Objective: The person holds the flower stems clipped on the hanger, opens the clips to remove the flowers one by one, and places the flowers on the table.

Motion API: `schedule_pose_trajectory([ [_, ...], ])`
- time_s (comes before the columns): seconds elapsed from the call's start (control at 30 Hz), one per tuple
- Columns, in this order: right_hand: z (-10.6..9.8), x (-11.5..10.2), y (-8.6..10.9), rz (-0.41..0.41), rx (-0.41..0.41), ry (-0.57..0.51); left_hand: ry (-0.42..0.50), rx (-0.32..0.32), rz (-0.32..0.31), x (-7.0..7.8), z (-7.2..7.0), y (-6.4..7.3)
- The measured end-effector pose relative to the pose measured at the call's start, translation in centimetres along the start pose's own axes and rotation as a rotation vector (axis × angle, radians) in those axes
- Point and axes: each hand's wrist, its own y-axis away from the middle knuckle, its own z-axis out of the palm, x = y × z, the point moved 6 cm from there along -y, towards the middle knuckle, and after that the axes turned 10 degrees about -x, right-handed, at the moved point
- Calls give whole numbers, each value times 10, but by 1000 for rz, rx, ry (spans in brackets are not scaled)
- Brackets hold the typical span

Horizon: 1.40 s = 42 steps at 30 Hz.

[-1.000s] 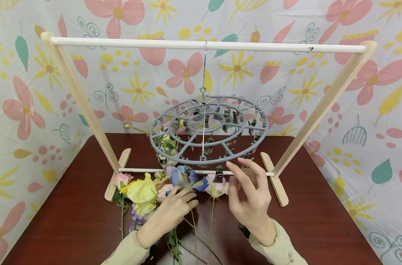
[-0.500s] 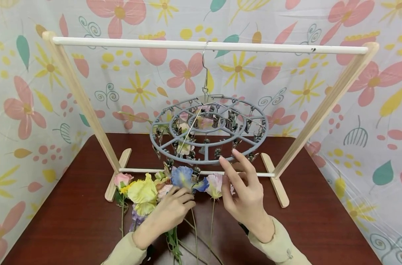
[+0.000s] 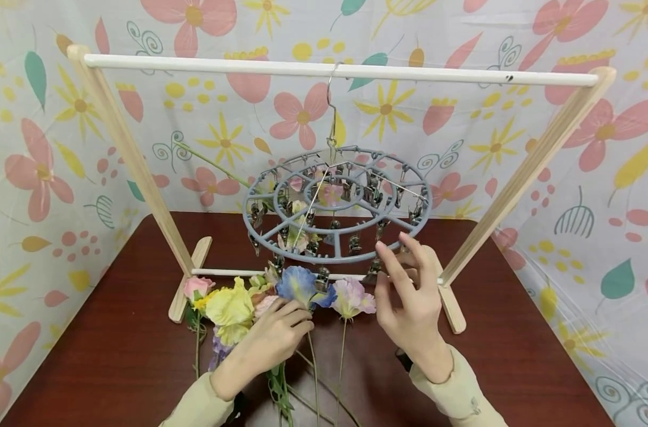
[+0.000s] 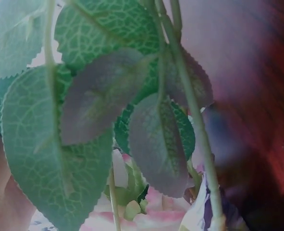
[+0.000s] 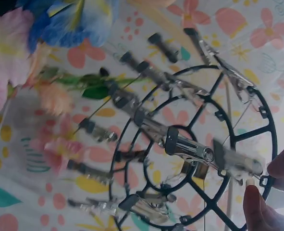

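My left hand (image 3: 280, 326) has its fingers curled at the base of a blue artificial iris (image 3: 296, 286), holding it just under the petals. The stem comes out below the fingers. In the left wrist view, green leaves (image 4: 31, 139) hide most of that hand. A round grey clip hanger (image 3: 351, 258) hangs by its wire hook, its metal clips dangling. At the front right of its rim, my right hand (image 3: 412, 308) has thumb and forefinger apart. The right wrist view shows those fingertips (image 5: 253, 197) right by the rim and the end of a clip (image 5: 240, 161).
A wooden stand with a white bar (image 3: 206, 65) frames the hanger. A pink-lilac flower (image 3: 352, 298), a yellow one (image 3: 230, 311) and a pink rose (image 3: 197, 287) lie on the dark table (image 3: 110, 332). Another green-stemmed flower (image 3: 212, 165) hangs behind the hanger's left side.
The hanger has turned, with its clips and wire arms shifting round. My right hand moved left with the rim, then back right beside a clip. The left hand stays at the blue iris.
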Motion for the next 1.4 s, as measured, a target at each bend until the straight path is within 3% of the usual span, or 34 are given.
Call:
schedule_pose_trajectory([
  [0.27,-10,23,2,136,60,25,0,11,4,-2,0,2],
  [0.5,-17,27,2,187,142,29,18,-3,-2,-2,4,7],
  [0.63,-20,15,0,145,217,18,33,-14,-8,-2,7,10],
  [0.77,-15,-6,-3,6,262,-14,50,-9,-16,-2,8,11],
  [0.9,-2,-26,-6,-159,185,-41,55,7,-16,-2,7,11],
  [1.03,15,-35,-2,-244,-18,-72,53,17,-20,-3,6,11],
  [1.13,27,-32,5,-238,-152,-65,50,35,-20,-5,3,11],
  [1.2,32,-26,9,-216,-197,-43,50,64,-13,-6,0,11],
  [1.4,33,-11,11,-147,-217,-4,17,258,27,-11,-19,12],
])
